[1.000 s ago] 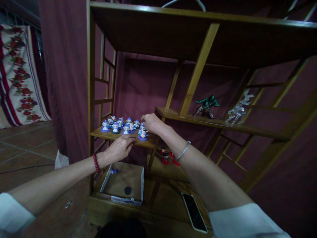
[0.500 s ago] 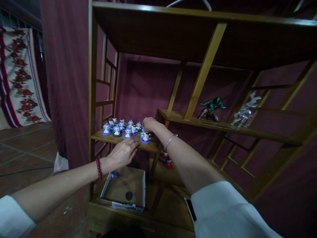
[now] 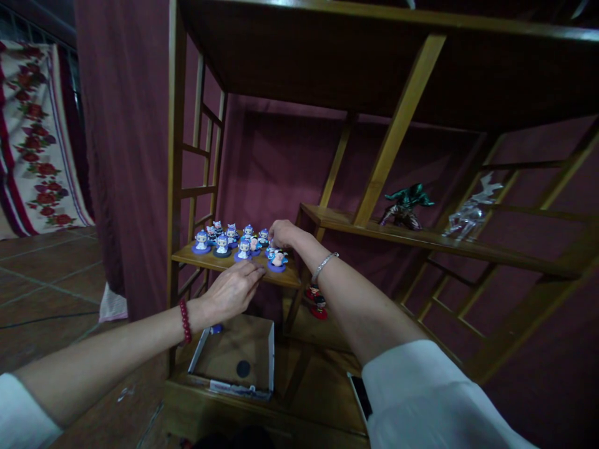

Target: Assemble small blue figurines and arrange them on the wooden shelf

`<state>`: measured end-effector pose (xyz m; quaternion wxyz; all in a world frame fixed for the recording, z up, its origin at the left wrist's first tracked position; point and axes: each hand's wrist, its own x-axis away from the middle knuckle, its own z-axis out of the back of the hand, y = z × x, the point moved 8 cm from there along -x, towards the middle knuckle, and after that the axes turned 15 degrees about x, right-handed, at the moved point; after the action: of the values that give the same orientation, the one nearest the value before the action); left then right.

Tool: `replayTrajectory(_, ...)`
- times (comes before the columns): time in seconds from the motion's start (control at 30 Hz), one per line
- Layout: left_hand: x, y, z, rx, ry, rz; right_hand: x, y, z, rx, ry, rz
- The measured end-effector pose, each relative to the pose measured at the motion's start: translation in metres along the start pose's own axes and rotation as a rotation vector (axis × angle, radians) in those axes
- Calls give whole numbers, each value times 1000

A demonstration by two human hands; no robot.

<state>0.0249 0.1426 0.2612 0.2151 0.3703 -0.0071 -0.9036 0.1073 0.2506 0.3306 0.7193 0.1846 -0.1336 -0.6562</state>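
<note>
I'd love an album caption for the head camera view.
Right hand at the small figurines on a wooden shelf, left hand near its front edge, an open box below.

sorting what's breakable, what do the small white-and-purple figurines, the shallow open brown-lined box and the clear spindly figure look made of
Small white-and-purple figurines: probably plastic, by their moulded shapes and solid colours; finish too small to judge.
Shallow open box: likely cardboard, matte brown inside, thin walls.
Clear figure: glass or acrylic, glossy, with see-through body and glints.
</note>
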Motion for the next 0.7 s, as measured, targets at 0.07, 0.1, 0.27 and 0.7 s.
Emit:
replayTrajectory(0.07, 0, 1, 0, 4, 8, -19, -1, 0, 0, -2, 7, 1)
replayTrajectory(0.1, 1, 1, 0, 7, 12, -26, -1, 0, -1, -3, 8, 2)
replayTrajectory(0.27, 1, 0, 0, 9, 7, -27, -3, 0, -2, -14, -2, 6)
replayTrajectory(0.7, 0, 0, 0, -38, -20, 0, 4, 1, 2, -45, -5, -33)
